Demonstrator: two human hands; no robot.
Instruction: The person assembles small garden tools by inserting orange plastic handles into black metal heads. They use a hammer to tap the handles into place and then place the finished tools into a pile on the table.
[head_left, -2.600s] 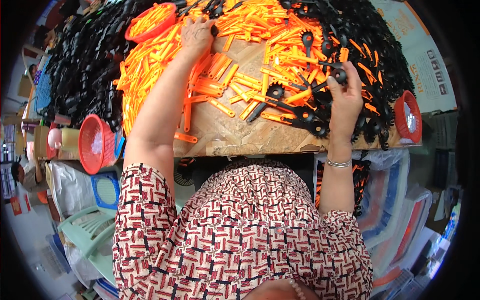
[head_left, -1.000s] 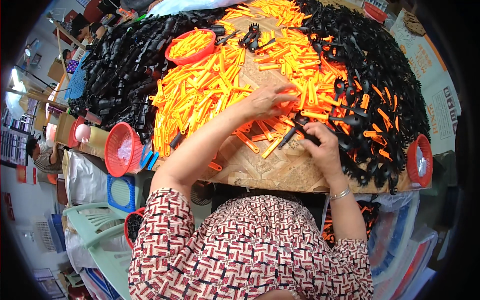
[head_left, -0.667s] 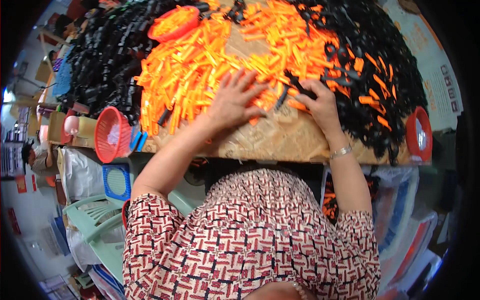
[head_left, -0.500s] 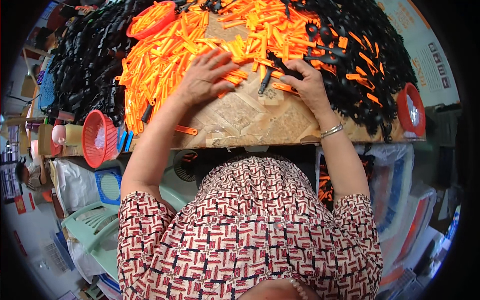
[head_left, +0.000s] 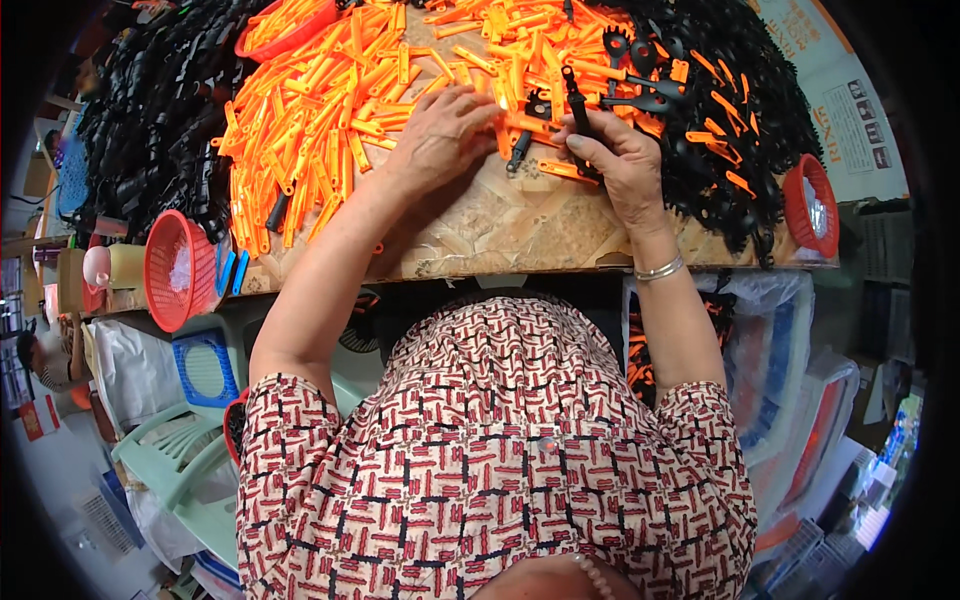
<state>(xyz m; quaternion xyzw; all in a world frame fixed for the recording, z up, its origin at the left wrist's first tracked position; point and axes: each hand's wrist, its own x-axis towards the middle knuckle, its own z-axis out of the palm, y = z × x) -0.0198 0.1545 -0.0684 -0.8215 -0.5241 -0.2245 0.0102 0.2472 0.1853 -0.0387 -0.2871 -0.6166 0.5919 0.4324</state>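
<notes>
At a crowded counter [head_left: 470, 225], a person's right grip [head_left: 620, 165] pinches a slim black handle [head_left: 575, 95] low down, leaving its far end uncovered. The left grip [head_left: 440, 138] lies beside orange handles [head_left: 310, 150], heaped apparently for easy reach; whether it holds one cannot be told.

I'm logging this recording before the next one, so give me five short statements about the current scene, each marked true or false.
1. The right hand holds a slim black piece. True.
2. The left wrist wears a bracelet. False: the metal bangle is on the right wrist.
3. The left hand is by the orange pieces. True.
4. A green basket stands at far right. False: a red basket does.
5. Black heaps flank the orange. True.
</notes>
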